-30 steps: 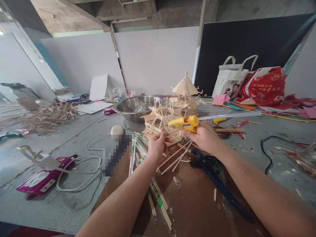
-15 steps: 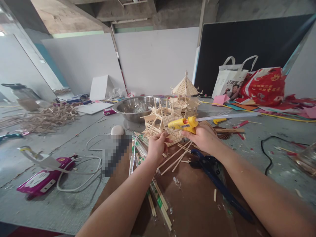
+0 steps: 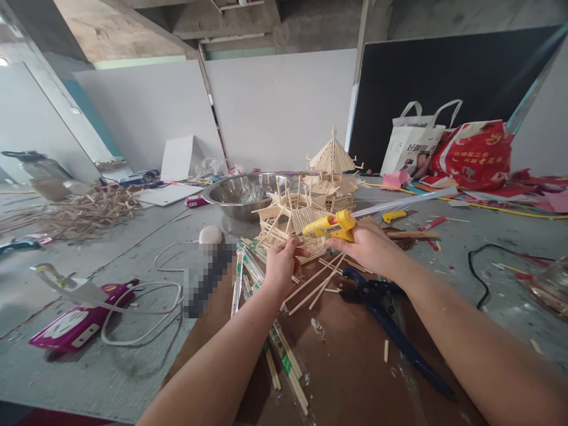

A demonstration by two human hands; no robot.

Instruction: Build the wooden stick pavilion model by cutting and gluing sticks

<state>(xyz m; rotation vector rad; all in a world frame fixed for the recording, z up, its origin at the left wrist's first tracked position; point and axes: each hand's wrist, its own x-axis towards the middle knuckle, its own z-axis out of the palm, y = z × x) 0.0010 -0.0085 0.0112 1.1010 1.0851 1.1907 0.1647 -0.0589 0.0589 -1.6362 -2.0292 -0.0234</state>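
My right hand [image 3: 366, 245] is wrapped round a yellow glue gun [image 3: 328, 225], whose nozzle points left and whose clear glue stick [image 3: 406, 202] sticks out behind. My left hand [image 3: 283, 260] is closed in a pinch just under the nozzle, at the near side of a model built of wooden sticks [image 3: 286, 216]. What its fingertips hold is too small to make out. Behind rises a stick pagoda with a pointed roof [image 3: 332, 160]. Loose sticks [image 3: 317, 281] and wrapped chopsticks [image 3: 284, 355] lie below my hands on a brown board [image 3: 341, 361].
A blue-handled cutter [image 3: 399, 337] lies under my right forearm. Behind the model stand a steel bowl [image 3: 222, 204] and a yellow utility knife [image 3: 394, 216]. At left are a purple power strip [image 3: 80, 319], a white cable and a stick pile [image 3: 93, 210]. Bags [image 3: 473, 157] stand back right.
The glue gun has tilted slightly, its glue stick's rear end now higher and a little further left. My left hand stays in nearly the same place.
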